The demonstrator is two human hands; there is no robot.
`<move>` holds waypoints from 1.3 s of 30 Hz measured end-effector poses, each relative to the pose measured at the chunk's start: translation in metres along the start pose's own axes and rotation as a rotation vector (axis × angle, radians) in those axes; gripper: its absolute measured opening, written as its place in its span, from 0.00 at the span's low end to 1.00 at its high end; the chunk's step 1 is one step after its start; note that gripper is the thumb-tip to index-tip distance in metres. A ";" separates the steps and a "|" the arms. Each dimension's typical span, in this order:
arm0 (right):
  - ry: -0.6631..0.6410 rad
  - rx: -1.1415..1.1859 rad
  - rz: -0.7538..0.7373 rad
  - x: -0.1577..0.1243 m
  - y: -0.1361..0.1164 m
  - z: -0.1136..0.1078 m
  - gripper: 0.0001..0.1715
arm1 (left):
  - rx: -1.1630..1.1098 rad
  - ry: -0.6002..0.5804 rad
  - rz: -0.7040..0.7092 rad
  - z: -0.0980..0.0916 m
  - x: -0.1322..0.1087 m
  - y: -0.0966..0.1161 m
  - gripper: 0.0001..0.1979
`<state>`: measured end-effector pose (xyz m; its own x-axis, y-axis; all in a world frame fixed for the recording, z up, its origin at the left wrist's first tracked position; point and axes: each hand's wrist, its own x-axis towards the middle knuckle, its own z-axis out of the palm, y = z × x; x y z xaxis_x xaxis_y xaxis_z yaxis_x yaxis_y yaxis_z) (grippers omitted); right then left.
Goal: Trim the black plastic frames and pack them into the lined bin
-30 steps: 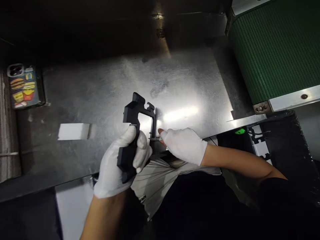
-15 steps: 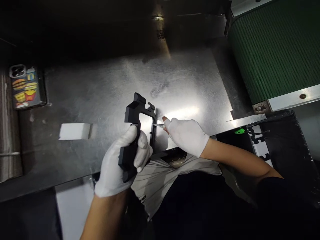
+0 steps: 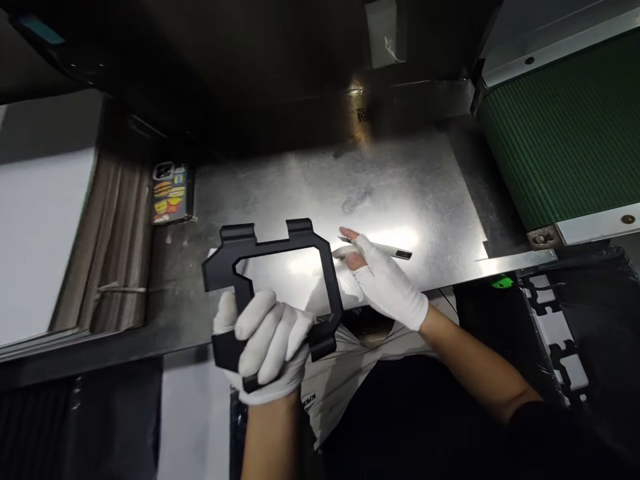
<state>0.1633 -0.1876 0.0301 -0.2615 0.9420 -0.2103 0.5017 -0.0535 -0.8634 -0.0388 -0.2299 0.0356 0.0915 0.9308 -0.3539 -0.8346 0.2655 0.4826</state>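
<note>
A black plastic frame (image 3: 330, 280) with a large cut-out and clip-like tabs is held up over the metal table, its broad face turned to me. My left hand (image 3: 270, 340), in a white glove, has its fingers wrapped round the frame's lower left side. To the right of the frame, my right hand (image 3: 387, 280) wears a white glove with bare thumb and fingertip. It grips a slim utility knife (image 3: 397, 252), the blade end pointing left near the index fingertip. Blade and frame are apart. The hand hides the knife's middle.
On the metal table (image 3: 400, 167) lie a phone in a food-sticker case (image 3: 173, 193) and a tied stack of sheets (image 3: 117, 267) at left. A green conveyor belt (image 3: 565, 133) stands at right. Below it, a black plastic-lined container (image 3: 600, 307) holds black-and-white parts.
My left hand has turned the frame from edge-on to face-on. The right hand has drawn the blade away from it, and the knife now slants across the hand. The view has shifted left.
</note>
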 end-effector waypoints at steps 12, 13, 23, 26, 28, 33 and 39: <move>-0.227 1.431 0.071 0.011 0.015 0.062 0.35 | -0.361 -0.555 -0.081 -0.022 -0.001 -0.007 0.25; -0.222 1.444 0.079 0.011 0.015 0.061 0.32 | -0.339 -0.566 -0.090 -0.022 -0.001 -0.008 0.25; 0.282 0.724 0.050 -0.005 0.021 0.054 0.31 | -0.245 -0.431 0.027 -0.030 -0.005 -0.009 0.26; 0.476 0.563 -0.020 -0.010 0.019 0.050 0.16 | -0.203 -0.395 -0.008 -0.028 -0.007 -0.011 0.26; 0.541 0.408 -0.123 -0.017 0.013 0.048 0.15 | -0.160 -0.388 -0.019 -0.023 -0.008 -0.013 0.27; 0.582 0.253 -0.201 -0.033 -0.003 0.048 0.16 | -0.084 -0.309 0.000 -0.009 -0.010 -0.017 0.30; 0.193 0.743 -0.011 -0.023 0.008 0.052 0.23 | -0.053 -0.313 -0.012 -0.010 -0.012 -0.018 0.31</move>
<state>0.1301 -0.2265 0.0044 -0.0801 0.9814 -0.1747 -0.2045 -0.1877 -0.9607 -0.0296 -0.2480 0.0231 0.2573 0.9620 -0.0910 -0.8590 0.2709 0.4346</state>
